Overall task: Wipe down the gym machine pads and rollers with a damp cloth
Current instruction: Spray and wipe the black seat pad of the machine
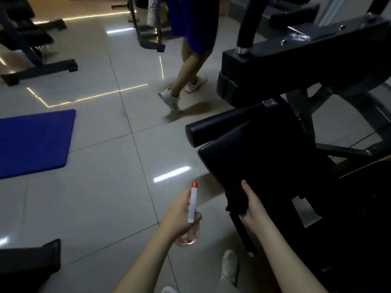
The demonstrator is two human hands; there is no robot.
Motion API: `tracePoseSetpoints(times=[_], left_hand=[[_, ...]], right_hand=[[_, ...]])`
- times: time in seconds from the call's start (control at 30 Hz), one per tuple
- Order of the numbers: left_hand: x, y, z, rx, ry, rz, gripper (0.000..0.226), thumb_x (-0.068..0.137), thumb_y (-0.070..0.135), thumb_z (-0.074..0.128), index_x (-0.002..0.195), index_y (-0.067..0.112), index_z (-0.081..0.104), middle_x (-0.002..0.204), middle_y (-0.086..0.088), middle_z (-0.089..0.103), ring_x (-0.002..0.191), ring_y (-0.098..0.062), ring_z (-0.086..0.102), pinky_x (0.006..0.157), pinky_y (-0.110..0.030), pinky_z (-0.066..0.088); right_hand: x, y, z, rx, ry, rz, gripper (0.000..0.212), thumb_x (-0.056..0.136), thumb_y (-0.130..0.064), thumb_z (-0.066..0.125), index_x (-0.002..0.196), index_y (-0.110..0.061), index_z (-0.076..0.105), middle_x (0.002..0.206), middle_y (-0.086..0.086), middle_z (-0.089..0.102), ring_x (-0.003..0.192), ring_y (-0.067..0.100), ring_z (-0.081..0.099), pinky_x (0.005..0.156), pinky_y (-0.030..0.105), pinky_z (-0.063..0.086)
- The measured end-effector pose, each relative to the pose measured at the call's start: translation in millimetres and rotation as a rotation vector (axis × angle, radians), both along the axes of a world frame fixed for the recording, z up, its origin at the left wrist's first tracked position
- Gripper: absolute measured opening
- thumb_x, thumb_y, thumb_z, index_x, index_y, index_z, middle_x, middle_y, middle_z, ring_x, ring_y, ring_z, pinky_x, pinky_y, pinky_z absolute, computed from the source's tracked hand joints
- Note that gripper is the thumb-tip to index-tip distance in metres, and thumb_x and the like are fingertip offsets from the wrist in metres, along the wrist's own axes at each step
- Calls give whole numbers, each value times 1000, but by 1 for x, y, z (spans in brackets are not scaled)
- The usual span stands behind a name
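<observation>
Our right hand [252, 206] gripped the cloth [235, 200] at the pad [266, 151] (stretching away up-right); our left hand [179, 216], farther off, held a spray bottle [193, 203].

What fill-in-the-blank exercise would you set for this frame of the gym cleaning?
1. The left hand holds a ____ with a white nozzle.
2. The right hand holds a dark cloth at the near edge of the machine's black ____.
3. The mat lying on the floor is ____.
Missing words: spray bottle; pad; blue.
</observation>
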State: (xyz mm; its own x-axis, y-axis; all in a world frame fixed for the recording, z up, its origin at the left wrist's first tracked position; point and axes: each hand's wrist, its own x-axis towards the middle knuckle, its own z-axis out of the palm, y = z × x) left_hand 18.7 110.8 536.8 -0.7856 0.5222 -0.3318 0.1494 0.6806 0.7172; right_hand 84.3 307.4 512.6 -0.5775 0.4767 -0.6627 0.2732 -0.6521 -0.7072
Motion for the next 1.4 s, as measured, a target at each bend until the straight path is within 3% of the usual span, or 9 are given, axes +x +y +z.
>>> tracePoseSetpoints(times=[0.17,0.33,0.47,0.77,0.97,1.07,1.17,1.27,1.4], left_hand=[[-9,36,2,-32,-3,-28,51,85,26,64,132,19,46,122,-2,60,106,-20,58,89,-39,52],[-24,69,-1,-59,-16,38,47,90,26,60,134,13,48,117,-1,62,98,-16,59,87,-37,53],[-34,90,-17,-65,-21,63,48,93,24,58,138,13,45,117,-2,61,103,-19,59,85,-31,52],[-47,106,-45,-48,-73,109,39,94,23,54,132,19,47,100,2,55,90,-16,53,73,-25,44],[-39,100,-65,-75,-91,72,13,83,35,50,88,26,44,89,-7,55,83,-22,54,77,-41,48],[-44,98,-69,-44,-83,153,24,93,28,58,79,35,40,82,-9,58,73,-19,53,74,-42,48],[-56,98,-67,-1,-95,220,27,92,41,55,74,22,47,77,-6,56,72,-24,55,76,-48,49],[-70,98,-69,11,-102,229,62,71,59,41,81,0,59,79,-17,65,74,-34,61,73,-53,50],[-73,102,-70,19,-104,160,51,77,43,44,91,-2,61,89,-22,67,82,-37,62,72,-48,50]], right_hand=[[-6,40,-5,18,-32,43,50,83,-38,66,127,-17,56,118,8,65,106,23,62,96,39,48],[-29,73,-16,169,-194,183,90,67,-54,75,142,-21,39,135,10,52,121,29,50,104,46,41],[-44,91,-29,308,-186,283,68,87,-31,65,145,-16,32,138,11,46,124,29,47,92,34,42],[-49,91,-58,404,-185,252,61,90,-28,61,143,-18,34,129,6,48,119,24,48,84,29,38],[-43,77,-83,451,-219,204,59,90,-26,62,143,-21,34,132,3,47,111,13,46,83,27,39],[-47,72,-90,494,-226,191,61,90,-26,62,144,-20,33,132,4,46,117,19,47,84,27,39],[-53,69,-94,503,-204,168,57,90,-22,62,140,-18,37,120,-1,48,112,16,48,82,25,39],[-57,66,-100,496,-193,149,55,89,-22,62,139,-19,39,117,-3,47,107,13,49,79,23,40],[-55,61,-109,499,-189,150,51,91,-20,60,138,-17,40,115,1,50,83,-2,49,54,5,42]])
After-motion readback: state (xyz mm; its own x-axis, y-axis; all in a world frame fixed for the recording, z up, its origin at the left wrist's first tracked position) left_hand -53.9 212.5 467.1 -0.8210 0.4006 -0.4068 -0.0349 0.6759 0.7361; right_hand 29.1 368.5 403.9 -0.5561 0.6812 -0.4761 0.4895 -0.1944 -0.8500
